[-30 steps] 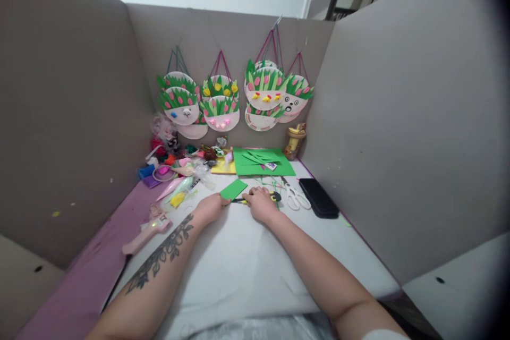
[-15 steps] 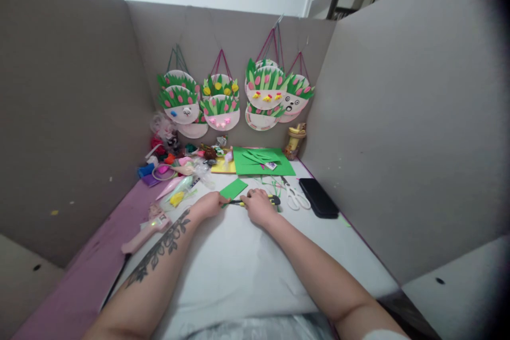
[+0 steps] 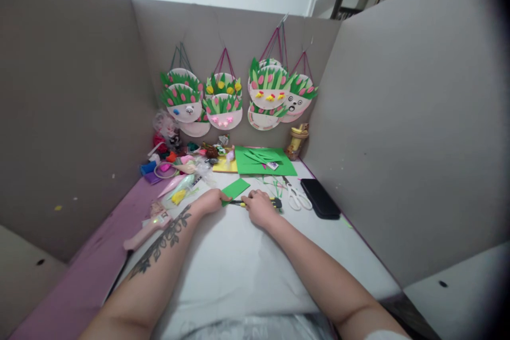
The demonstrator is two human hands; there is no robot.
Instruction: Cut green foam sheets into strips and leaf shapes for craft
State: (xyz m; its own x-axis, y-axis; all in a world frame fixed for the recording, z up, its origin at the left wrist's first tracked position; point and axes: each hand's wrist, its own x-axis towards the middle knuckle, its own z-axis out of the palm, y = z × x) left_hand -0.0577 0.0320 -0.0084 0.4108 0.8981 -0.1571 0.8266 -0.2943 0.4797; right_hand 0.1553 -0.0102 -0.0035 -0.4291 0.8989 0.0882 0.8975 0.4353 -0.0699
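Little has changed over the last second: both hands sit in nearly the same spot on the white sheet covering the bench (image 3: 239,265), and the slight upward drift of everything in view looks like a small tilt of the head, not a move of the hands. The left hand (image 3: 210,203) stays curled, pinching the near corner of the small green paper piece (image 3: 236,189), which lies tilted just beyond the fingers. The right hand (image 3: 258,206) stays closed over a yellow and black cutter (image 3: 274,202), whose dark end sticks out to the right; the tip points toward the green piece, though whether it touches is too small to tell. White scissors (image 3: 297,197) and a black phone (image 3: 320,198) lie just to the right, untouched. The steady hold suggests slow, careful cutting still in progress.
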